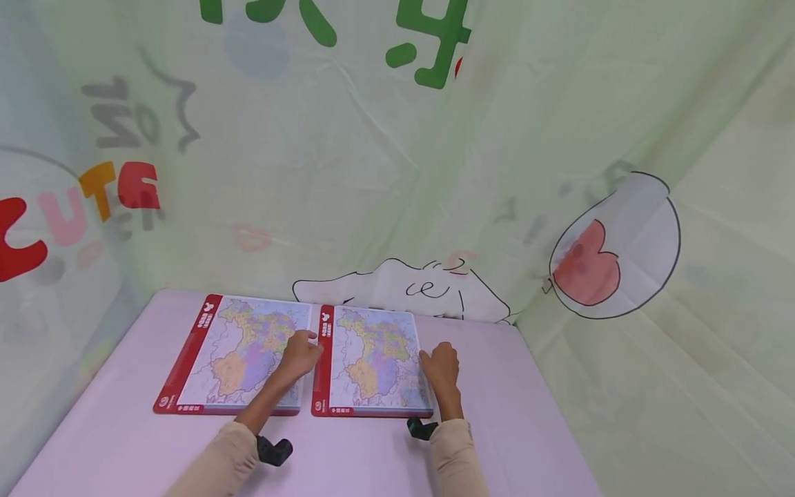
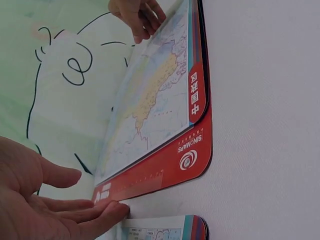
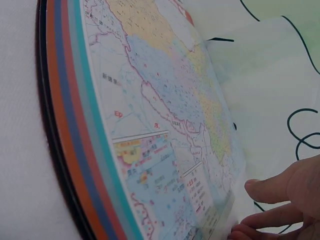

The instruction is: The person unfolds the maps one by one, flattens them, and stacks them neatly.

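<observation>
Two map boards with red left borders lie side by side: the left map board [image 1: 211,366] and the right map board [image 1: 373,359]. In the gap between them is my left hand [image 1: 301,355]. Its fingertips are at the right board's red border [image 2: 145,180] in the left wrist view, with the thumb raised apart. My right hand [image 1: 442,366] is at the right board's opposite edge. The right wrist view shows that hand's thumb [image 3: 267,190] off the map surface and its fingertips low beside the edge. Striped layers [image 3: 75,115] show along the board's near edge.
A pale pink table [image 1: 366,455] carries both boards. Behind it hangs a light green printed curtain [image 1: 348,172], with more cloth at both sides. A black device [image 1: 275,451] sits at my left wrist and another [image 1: 422,429] at my right wrist.
</observation>
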The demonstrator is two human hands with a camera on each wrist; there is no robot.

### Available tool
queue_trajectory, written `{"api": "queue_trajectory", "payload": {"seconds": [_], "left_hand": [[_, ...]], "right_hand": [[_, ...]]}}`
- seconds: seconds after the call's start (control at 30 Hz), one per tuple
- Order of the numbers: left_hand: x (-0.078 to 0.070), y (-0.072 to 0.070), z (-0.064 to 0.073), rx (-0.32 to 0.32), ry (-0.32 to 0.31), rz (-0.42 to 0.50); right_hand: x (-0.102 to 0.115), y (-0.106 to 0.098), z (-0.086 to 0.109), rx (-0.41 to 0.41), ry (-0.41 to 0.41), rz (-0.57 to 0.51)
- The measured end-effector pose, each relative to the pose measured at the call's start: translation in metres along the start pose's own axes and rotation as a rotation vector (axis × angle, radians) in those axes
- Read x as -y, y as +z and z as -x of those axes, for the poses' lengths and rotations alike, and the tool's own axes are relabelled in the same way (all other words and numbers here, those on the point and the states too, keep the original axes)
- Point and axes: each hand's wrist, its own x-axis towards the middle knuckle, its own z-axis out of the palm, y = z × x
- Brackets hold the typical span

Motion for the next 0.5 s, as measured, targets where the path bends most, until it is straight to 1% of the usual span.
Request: {"api": "queue_trajectory", "payload": {"seconds": [0.1, 0.2, 0.3, 0.37, 0.5], "left_hand": [[-0.004, 0.003, 0.001, -0.007, -0.016, 0.014], [-0.010, 0.006, 0.003, -0.014, -0.049, 0.045], [-0.011, 0.009, 0.004, -0.036, -0.071, 0.063], [-0.011, 0.010, 0.005, -0.048, -0.077, 0.075], [-0.004, 0.012, 0.002, -0.062, -0.089, 0.087]], "right_hand": [[-0.001, 0.000, 0.001, 0.035, 0.029, -0.031], [0.002, -0.002, 0.003, 0.063, 0.054, -0.069], [0.002, 0.001, 0.004, 0.068, 0.067, -0.089], [0.001, 0.003, 0.004, 0.072, 0.084, -0.099], [0.005, 0.004, 0.007, 0.073, 0.120, -0.142]]}}
